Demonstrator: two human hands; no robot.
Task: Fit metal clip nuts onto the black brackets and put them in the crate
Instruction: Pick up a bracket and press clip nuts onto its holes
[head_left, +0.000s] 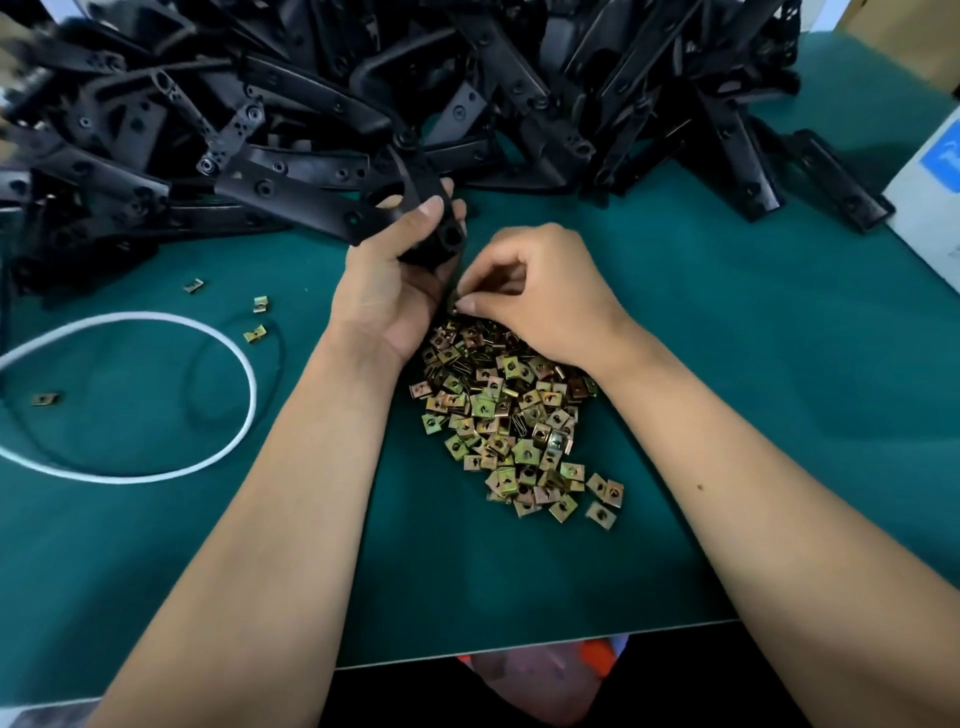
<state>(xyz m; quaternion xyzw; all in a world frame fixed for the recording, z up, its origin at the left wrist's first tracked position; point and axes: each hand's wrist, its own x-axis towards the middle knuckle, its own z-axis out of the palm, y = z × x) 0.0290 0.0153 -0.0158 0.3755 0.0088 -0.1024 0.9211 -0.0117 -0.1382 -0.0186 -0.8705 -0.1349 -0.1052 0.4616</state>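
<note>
Near the desk's (156, 571) front edge, brassy square clip nuts (511, 415) lie heaped; the right hand (540, 291) pinches one clip nut (453, 306) against the ribbed black bracket (415, 208) gripped by the left hand (400, 275).

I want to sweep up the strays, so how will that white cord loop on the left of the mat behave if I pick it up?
The white cord loop is probably floppy: it lies flat in an uneven oval on the green mat. It looks thin, so likely light. Lifted at one point, it would probably sag and drag, perhaps nudging the stray clip nuts beside it.
</note>
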